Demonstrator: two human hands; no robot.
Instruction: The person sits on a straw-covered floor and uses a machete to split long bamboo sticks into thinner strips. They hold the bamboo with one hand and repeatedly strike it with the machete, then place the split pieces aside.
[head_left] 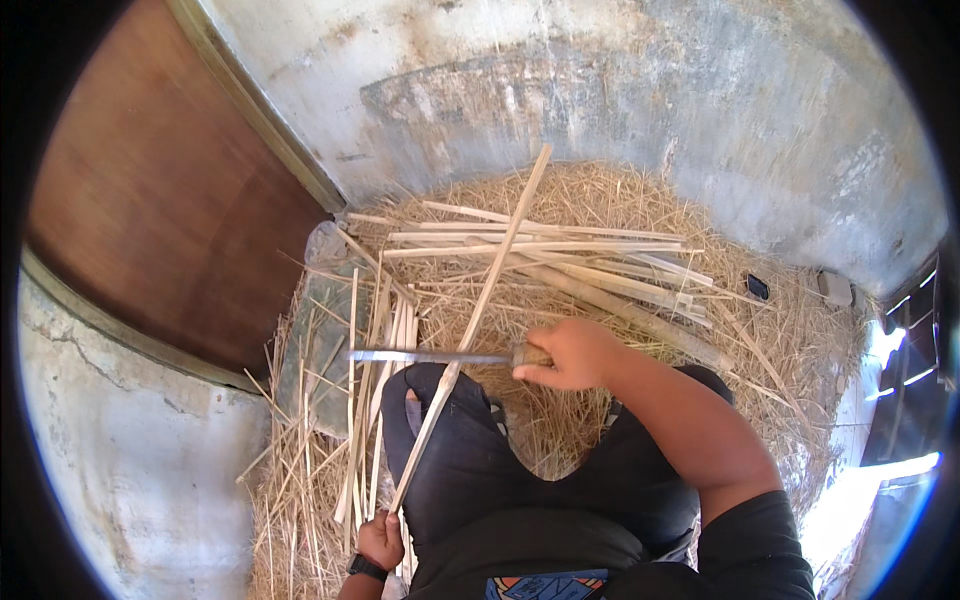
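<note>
My left hand (380,540), a dark watch on its wrist, is closed round the near end of a long pale bamboo strip (495,270). The strip slants up and away to the right, passing over my left thigh toward the wall. In my right hand (575,355) is the wooden handle of a long knife (430,355). Its narrow blade points left and lies across the strip, above my left knee. Whether the edge bites into the strip or only rests against it, I cannot tell.
Split bamboo strips (450,238) and a thicker round bamboo pole (620,302) lie ahead on straw (620,190). More thin strips (352,400) are at the left, by a grey slab (325,350). A brown door (170,200) and a stained wall (640,90) bound the space. A small black object (758,287) sits at right.
</note>
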